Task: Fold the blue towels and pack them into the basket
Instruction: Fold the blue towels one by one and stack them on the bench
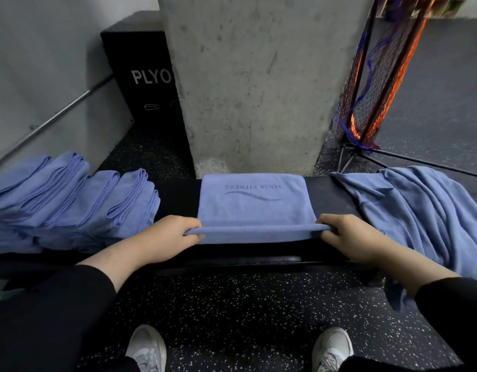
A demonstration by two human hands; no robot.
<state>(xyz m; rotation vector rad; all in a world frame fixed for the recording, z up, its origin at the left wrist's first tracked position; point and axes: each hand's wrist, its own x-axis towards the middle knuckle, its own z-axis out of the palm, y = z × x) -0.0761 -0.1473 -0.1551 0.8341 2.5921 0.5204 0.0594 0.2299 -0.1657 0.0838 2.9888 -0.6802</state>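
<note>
Blue towel (255, 208) edge between left hand (175, 233) and right hand (347, 234)

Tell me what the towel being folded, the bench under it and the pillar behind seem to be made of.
Towel: soft blue cloth, likely microfibre; matte nap, stitched hems.
Bench: black padded top, probably vinyl; smooth with a faint sheen.
Pillar: bare concrete; grey, pitted, blotchy.
</note>
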